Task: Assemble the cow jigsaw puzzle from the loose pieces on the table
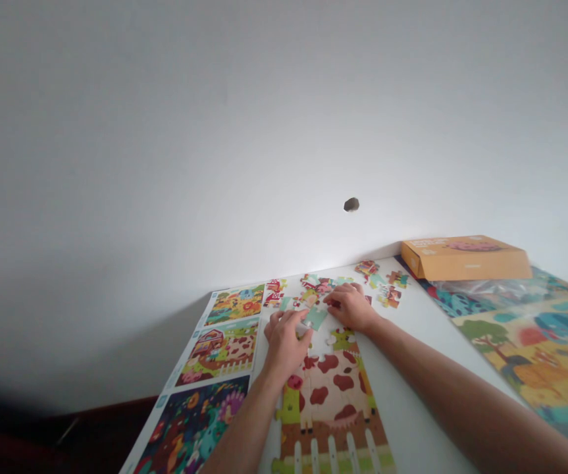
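Observation:
A partly joined cow puzzle (335, 388) lies on the white table, with a brown-spotted cow above a white fence. Just beyond its upper edge, a pale green puzzle piece (316, 318) lies between my hands. My left hand (286, 339) has its thumb and index finger at the left edge of that piece. On the other side, my right hand (353, 306) is closed, its fingertips pinched at a small dark red piece, mostly hidden by the fingers. Loose pieces (309, 299) are spread behind and between the hands.
Left of the puzzle lies a picture sheet (222, 345) showing several designs. More loose pieces (391, 296) are at the back right. An orange box (466, 260) sits against the wall on a clear plastic bag (495, 289), beside a finished-looking animal puzzle (545, 355).

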A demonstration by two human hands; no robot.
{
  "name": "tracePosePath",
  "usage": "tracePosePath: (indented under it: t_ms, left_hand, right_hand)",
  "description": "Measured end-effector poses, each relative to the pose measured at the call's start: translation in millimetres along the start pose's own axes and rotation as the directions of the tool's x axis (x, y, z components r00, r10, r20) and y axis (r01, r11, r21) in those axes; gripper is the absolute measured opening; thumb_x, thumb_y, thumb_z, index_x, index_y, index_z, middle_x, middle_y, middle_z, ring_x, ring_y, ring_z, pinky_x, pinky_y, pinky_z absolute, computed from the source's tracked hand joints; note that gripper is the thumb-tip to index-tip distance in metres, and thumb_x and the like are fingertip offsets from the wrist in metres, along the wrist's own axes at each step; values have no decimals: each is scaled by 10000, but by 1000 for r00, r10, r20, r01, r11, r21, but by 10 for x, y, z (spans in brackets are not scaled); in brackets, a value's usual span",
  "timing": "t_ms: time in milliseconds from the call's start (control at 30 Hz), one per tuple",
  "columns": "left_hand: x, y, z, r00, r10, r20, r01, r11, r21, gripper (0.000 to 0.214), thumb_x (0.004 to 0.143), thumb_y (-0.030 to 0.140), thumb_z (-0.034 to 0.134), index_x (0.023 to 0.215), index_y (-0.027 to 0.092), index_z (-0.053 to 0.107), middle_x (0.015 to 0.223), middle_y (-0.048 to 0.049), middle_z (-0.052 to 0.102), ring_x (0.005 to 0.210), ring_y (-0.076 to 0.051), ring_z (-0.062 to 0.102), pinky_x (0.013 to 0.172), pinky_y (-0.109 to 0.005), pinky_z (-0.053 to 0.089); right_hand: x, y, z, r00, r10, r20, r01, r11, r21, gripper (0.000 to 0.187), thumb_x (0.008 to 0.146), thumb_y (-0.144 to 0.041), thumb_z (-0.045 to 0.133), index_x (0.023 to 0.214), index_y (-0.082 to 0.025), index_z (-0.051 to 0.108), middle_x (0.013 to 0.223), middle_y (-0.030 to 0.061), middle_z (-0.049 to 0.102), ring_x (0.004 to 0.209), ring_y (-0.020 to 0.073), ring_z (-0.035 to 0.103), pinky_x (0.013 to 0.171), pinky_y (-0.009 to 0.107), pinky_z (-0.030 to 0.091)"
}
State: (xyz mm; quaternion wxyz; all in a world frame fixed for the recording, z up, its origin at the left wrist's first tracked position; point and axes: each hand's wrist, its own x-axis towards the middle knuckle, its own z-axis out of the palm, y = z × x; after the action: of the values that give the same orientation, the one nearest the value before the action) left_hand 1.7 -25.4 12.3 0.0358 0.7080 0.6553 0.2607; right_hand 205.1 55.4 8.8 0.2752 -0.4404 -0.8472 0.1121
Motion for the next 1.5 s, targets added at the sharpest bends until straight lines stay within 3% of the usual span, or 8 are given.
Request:
tracePosePath:
  t_ms: [267,500,600,1067,1500]
  left_hand:
    - [3,17,-34,1000,11,-2,-11,999,-35,352,814,158,629,1128,293,711,1018,-2,734,1052,-250,550,990,-414,420]
    - [-1,11,-30,999,27,-43,-29,999,-28,460,781,35,572,1154,267,708,1194,-6,701,1116,-252,530,1021,-406,409]
    - [-4,9,-29,1000,14,-23,-15,1000,-23,513,764,-5,545,1171,266,701,1198,9,711,1124,-257,511,1035,-414,399]
    - [4,-11,-20,1000,7,-15,-8,999,-39,461,776,40,567,1147,273,712,1147,-4,721,1085,-260,509,1014,-419,407]
    - [6,-10,-8,1000,2,-10,-2,999,-32,462,776,43,568,1140,285,718,1161,2,715,1090,-256,505,1014,-414,403]
  right_hand:
    - [7,43,-8,996,78,-37,-80,996,-45,216,869,-163,558,955,-271,724,973,29,690,1028,231,557,1037,491,252]
    - [-26,-10,-58,993,-96,64,96,995,1,204,821,-386,695,985,-274,744,1023,49,667,1041,261,546,1034,517,252]
    - [-27,-11,-56,990,-112,81,112,994,10,216,813,-398,712,991,-281,747,1025,51,664,1044,268,541,1029,524,254]
    - [-22,8,-22,993,-92,73,93,996,-1,187,855,-329,670,1026,-299,740,1019,51,637,1025,253,536,1010,514,286]
    - [-15,-6,-20,987,-113,117,118,992,-34,395,816,-589,678,1046,-271,719,1052,70,624,1061,274,521,1015,514,282]
